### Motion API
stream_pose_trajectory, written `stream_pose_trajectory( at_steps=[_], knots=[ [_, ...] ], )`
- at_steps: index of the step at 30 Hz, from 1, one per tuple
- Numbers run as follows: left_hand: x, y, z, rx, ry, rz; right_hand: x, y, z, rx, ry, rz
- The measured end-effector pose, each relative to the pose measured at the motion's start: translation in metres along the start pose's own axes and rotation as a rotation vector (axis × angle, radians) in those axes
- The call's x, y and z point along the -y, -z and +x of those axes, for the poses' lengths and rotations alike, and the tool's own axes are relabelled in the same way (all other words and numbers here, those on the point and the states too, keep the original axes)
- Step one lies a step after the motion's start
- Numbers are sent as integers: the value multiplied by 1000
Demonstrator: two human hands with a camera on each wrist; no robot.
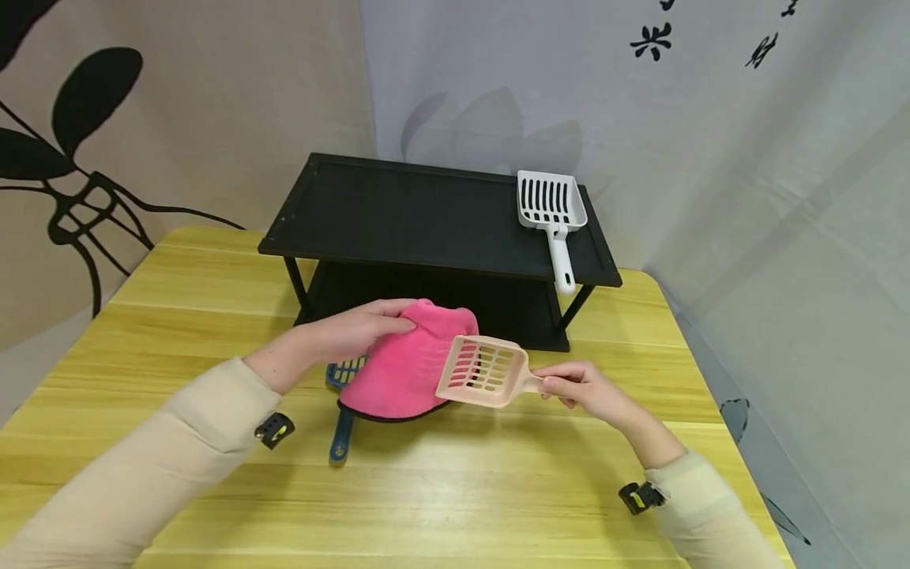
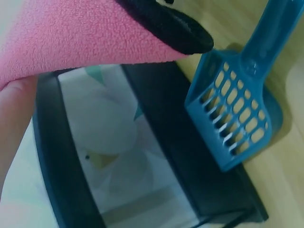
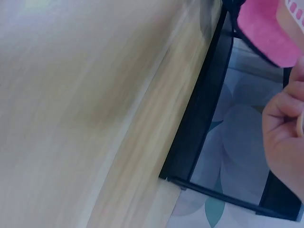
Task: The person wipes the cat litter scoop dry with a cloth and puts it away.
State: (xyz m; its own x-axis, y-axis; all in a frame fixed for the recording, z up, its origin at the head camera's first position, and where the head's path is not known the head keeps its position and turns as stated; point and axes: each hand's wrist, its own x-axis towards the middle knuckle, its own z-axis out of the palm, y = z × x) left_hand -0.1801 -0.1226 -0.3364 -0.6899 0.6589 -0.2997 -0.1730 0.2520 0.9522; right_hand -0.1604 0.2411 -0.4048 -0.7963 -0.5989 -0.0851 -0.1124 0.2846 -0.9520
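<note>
In the head view my left hand (image 1: 355, 330) grips a pink fleecy cloth (image 1: 394, 375) with black edging, thumb on top, and the cloth hangs down in front of the shelf. A beige slotted litter scoop (image 1: 513, 384) is pinched by its handle in my right hand (image 1: 588, 390). Its basket points left and overlaps the cloth's right side. Behind and below the cloth lies a blue litter scoop (image 1: 342, 435), partly covered in that view; the left wrist view shows its slotted basket (image 2: 232, 109) at the shelf's edge.
A black two-tier shelf (image 1: 419, 209) stands at the back of the wooden table (image 1: 441, 490). On its upper tier, at the right, lies a white litter scoop (image 1: 560, 253), its handle sticking out past the front edge. A patterned curtain (image 1: 469, 63) hangs behind.
</note>
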Motion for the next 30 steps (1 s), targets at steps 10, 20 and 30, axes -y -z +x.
stream_pose_trajectory(
  at_steps=[10, 20, 30],
  knots=[
    [-16, 26, -43, -124, -48, 89, 17, -2, 1, -133, -161, 59],
    [-6, 62, -83, -295, -103, 62, 72, -23, 28, -243, -191, 292],
    [14, 88, -105, -317, -209, -78, 110, -29, 64, -375, -189, 417]
  ],
)
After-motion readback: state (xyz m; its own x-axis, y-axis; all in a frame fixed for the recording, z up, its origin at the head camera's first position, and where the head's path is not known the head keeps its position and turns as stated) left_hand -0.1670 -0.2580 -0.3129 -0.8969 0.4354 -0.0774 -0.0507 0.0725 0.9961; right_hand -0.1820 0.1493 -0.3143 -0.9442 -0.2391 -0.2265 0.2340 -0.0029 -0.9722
